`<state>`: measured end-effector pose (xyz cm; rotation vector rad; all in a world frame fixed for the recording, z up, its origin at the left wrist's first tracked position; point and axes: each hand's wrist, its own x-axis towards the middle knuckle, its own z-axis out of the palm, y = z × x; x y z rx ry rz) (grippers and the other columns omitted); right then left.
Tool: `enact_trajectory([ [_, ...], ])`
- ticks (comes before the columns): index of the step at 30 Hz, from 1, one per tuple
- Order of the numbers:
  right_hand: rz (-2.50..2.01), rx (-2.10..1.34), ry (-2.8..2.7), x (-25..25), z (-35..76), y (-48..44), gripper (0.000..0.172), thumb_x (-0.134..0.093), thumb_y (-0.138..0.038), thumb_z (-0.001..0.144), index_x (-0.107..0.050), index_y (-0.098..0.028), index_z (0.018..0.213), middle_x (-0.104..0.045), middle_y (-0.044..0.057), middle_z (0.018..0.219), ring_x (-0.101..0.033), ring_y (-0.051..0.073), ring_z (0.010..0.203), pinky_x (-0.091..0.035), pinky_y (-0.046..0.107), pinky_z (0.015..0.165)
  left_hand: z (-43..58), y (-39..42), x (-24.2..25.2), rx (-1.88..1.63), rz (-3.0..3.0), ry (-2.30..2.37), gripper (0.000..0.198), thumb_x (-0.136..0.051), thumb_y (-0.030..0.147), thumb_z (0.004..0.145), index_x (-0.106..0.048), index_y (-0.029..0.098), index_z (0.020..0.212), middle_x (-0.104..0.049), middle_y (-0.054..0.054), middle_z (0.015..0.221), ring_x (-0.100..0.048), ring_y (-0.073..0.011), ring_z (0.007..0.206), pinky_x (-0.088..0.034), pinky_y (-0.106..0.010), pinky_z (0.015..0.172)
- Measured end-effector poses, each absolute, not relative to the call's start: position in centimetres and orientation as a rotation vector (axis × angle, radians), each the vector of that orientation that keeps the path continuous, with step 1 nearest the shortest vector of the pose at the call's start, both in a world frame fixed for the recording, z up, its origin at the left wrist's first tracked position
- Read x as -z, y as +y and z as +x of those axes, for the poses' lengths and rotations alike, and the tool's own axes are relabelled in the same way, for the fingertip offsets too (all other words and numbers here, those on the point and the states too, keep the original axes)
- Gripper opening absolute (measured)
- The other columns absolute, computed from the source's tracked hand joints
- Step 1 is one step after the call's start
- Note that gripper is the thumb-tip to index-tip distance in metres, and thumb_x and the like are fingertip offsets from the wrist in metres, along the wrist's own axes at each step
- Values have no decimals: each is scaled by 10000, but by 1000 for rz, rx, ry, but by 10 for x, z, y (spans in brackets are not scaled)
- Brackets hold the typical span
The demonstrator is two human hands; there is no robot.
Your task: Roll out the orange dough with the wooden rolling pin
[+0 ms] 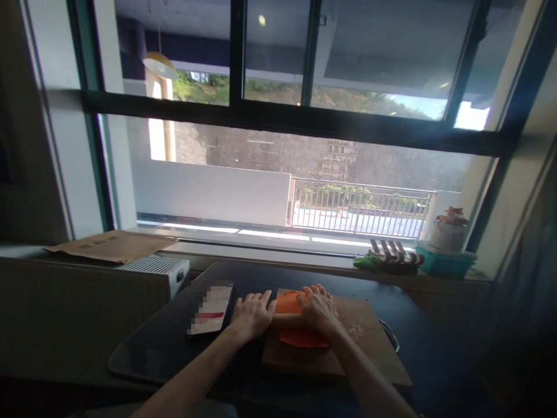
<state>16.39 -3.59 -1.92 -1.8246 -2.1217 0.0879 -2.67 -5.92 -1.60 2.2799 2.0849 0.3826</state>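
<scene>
A wooden rolling pin (288, 320) lies across a flat orange sheet of dough (300, 338) on a wooden cutting board (369, 354). My left hand (253, 313) rests over the pin's left end, just beyond the board's left edge, with its fingers pointing forward. Over the right part of the pin is my right hand (319, 310), palm down, its fingers bent slightly over the dough's far right side. The hands hide both ends of the pin. Pale flour marks show on the board to the right of my right hand.
A phone (213, 313) with a lit screen lies left of my left hand on the dark table (156, 348). A metal handle (389, 335) sticks out at the board's right. On the windowsill stand a teal container (446, 261) and a dark rack (394, 255); a brown envelope (113, 245) lies left.
</scene>
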Motion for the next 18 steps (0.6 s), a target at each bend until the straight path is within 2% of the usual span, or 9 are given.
enact_trajectory([
  [3,-1855,-78,-2097,9,160,-11,440,-342,-412,960,-606,-180,1225,-565,126,1301,-377,287,1305,-308,432,1017,-27,-38,14,-381,2245,2113,539,-251,453,932,-510,197,1330,-609,-128,1291,-529,-317,1197,-397,-514,958],
  [6,-1831,-37,-2073,3,156,-1,412,-335,-361,966,-637,-150,1151,-591,146,1245,-427,283,1250,-328,406,987,-27,-33,11,-418,2305,2097,526,-216,414,945,-550,181,1278,-627,-128,1258,-536,-297,1183,-388,-491,970],
  [10,-1752,23,-2084,6,157,-17,371,-349,-337,966,-657,-176,1098,-616,108,1201,-450,243,1213,-317,350,991,-27,-55,12,-435,2487,1936,507,-217,409,958,-538,219,1301,-623,-82,1265,-512,-241,1202,-321,-435,1043],
  [14,-1612,76,-2169,18,165,-45,356,-376,-371,957,-661,-215,1102,-624,76,1196,-414,229,1251,-300,328,1013,-28,-78,16,-441,2590,1818,527,-197,408,963,-517,212,1333,-629,-86,1244,-516,-243,1181,-333,-428,1030],
  [18,-1668,74,-2191,19,166,-46,374,-366,-387,956,-675,-216,1081,-635,83,1178,-426,240,1243,-308,349,1014,-27,-70,17,-378,2478,1887,529,-217,422,949,-475,238,1372,-582,-74,1330,-468,-246,1256,-308,-459,1065],
])
